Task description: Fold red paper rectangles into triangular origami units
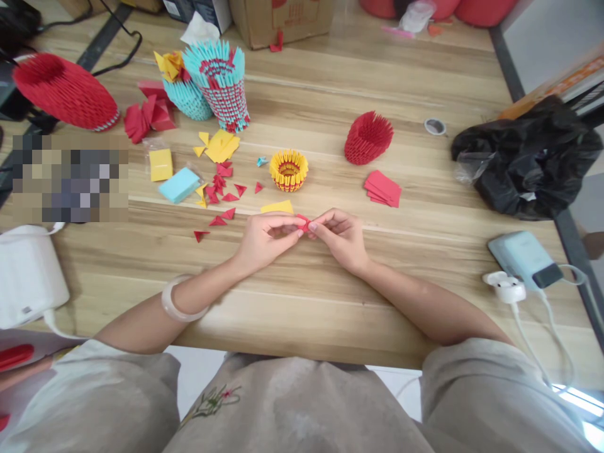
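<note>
You're seeing plain red on that folded paper point(303, 223); the little bowl point(289, 182) is showing yellow mixed with red, the tall vase point(225, 97) wearing turquoise speckled red!

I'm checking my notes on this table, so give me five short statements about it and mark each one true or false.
1. The person's left grip and right grip both hold a small red paper piece. True.
2. The white bracelet is on the right arm. False: it is on the left arm.
3. The yellow-rimmed bowl stands to the left of the red bowl. True.
4. The black plastic bag lies at the left side of the table. False: it lies at the right side.
5. The light blue paper stack lies to the right of the white power adapter. True.
</note>
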The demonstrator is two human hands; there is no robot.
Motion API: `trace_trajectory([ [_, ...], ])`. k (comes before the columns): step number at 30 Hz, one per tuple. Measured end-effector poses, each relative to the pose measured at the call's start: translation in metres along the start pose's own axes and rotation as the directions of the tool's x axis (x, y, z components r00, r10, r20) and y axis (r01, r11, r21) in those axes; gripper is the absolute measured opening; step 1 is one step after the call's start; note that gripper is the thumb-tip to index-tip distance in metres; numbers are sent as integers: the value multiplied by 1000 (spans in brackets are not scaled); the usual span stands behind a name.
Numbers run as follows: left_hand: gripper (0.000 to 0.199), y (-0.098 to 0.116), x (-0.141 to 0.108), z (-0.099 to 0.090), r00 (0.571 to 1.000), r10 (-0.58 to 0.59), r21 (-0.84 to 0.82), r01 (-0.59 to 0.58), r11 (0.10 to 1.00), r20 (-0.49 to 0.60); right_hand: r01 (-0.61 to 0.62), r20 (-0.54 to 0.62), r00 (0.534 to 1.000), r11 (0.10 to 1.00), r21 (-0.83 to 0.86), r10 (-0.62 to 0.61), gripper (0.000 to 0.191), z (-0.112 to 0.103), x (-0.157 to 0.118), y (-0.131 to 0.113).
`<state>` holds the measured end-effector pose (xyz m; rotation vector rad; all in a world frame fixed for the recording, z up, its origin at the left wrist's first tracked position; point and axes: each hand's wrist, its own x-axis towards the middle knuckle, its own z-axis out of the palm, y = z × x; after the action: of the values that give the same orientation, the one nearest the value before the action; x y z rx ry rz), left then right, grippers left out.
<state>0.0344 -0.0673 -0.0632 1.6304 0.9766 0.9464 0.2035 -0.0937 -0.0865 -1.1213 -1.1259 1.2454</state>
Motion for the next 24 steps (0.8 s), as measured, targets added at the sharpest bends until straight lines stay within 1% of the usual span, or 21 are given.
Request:
trace_trajectory([
  [5, 16, -8, 0, 1, 999, 49, -39, -49, 998, -7, -32, -3, 999, 999, 33, 32, 31, 1, -1, -2],
  [9, 15, -10, 0, 2, 998, 58, -58, -59, 997, -4, -45, -19, 999, 997, 58, 46, 29, 2, -1, -4],
  [13, 3, -5, 1, 2, 997, 72, -27, -72, 997, -17, -33, -17, 999, 996, 81, 34, 28, 3, -1, -3],
  [17, 22, -5, 0, 3, 997, 68, -43, -70, 997, -45, 7, 12, 1000, 991, 134, -9, 29, 5, -2, -1],
  [19, 28, -7, -1, 3, 995, 73, -31, -75, 997, -62, 10, 48, 999, 989, 146, -17, 29, 5, -2, -1],
  [21, 28, -9, -3, 1, 986, 132, 55, -126, 990, -104, -7, 78, 997, 990, 141, -5, 32, 4, -1, -2],
  [22, 28, -10, -3, 0, 972, 199, 133, -183, 974, -122, -20, 90, 996, 991, 129, 8, 34, 4, -1, -2],
  [23, 26, -11, -4, -3, 948, 291, 225, -258, 940, -127, -33, 104, 994, 994, 106, 22, 36, 4, -1, -4],
  [24, 24, -12, -4, -5, 913, 394, 318, -343, 884, -108, -45, 123, 992, 996, 74, 36, 39, 3, -1, -5],
])
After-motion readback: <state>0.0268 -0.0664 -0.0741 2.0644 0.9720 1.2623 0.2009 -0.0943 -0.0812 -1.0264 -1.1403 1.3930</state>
